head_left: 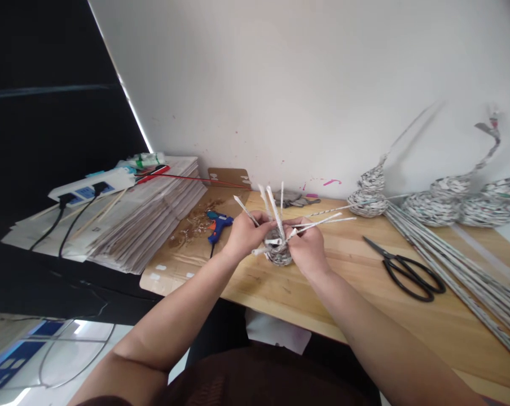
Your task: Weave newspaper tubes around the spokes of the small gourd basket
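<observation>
A small round basket (279,258) woven from rolled newspaper tubes sits on the wooden table in front of me. Several paper tubes (275,206) stick up and out from its rim, some toward the right. My left hand (247,230) is closed on the basket's left and far side, thumb across the rim by the upright tubes. Against the right side, my right hand (308,248) pinches a paper tube near the rim. The fingertips of both hands are partly hidden behind the tubes.
Black-handled scissors (407,270) and a bundle of long paper tubes (462,276) lie to the right. Woven gourd-shaped pieces (368,194) stand along the wall. At left are a blue glue gun (218,225) on cardboard, stacked newspapers (153,225) and a power strip (92,189).
</observation>
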### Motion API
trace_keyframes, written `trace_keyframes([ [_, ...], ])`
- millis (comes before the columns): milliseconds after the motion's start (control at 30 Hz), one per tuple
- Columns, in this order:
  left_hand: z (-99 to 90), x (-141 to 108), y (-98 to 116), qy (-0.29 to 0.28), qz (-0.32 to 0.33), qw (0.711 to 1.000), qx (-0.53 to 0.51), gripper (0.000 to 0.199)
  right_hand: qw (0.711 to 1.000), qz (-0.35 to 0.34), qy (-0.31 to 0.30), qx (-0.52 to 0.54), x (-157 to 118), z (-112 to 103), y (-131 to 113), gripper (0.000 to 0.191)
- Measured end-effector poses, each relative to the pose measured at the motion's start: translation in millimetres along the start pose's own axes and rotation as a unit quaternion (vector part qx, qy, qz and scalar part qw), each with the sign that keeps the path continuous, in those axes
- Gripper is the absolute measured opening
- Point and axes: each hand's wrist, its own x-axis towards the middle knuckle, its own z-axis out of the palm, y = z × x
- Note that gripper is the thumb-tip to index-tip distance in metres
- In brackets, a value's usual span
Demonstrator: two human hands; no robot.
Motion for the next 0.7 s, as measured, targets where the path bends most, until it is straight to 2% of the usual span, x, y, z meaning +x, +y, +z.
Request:
trace_keyframes([
  [200, 7.4, 3.5, -5.6, -0.001, -0.013, 0.996, -0.09, 0.017, 1.0, -0.007, 0.02, -0.022, -1.9, 1.2, -4.8, 0.01],
  [300, 10.0, 2.9, 0.3, -0.018, -0.075, 0.983, -0.168, 0.025, 1.0, -0.008, 0.017, -0.004, -2.3, 1.1, -6.4, 0.01],
  [400, 9.6, 0.8, 6.8, -0.057, -0.114, 0.972, -0.195, 0.033, 1.0, -0.025, -0.008, 0.009, -4.3, 1.1, -7.7, 0.015],
  [500, 8.8, -0.6, 7.7, -0.07, -0.108, 0.973, -0.192, 0.034, 0.999, -0.042, -0.021, 0.012, -6.5, 1.7, -8.6, 0.019],
  [700, 9.4, -0.2, 0.8, -0.029, -0.068, 0.985, -0.154, 0.025, 1.0, -0.024, 0.009, 0.014, -5.2, 3.1, -5.2, 0.018],
])
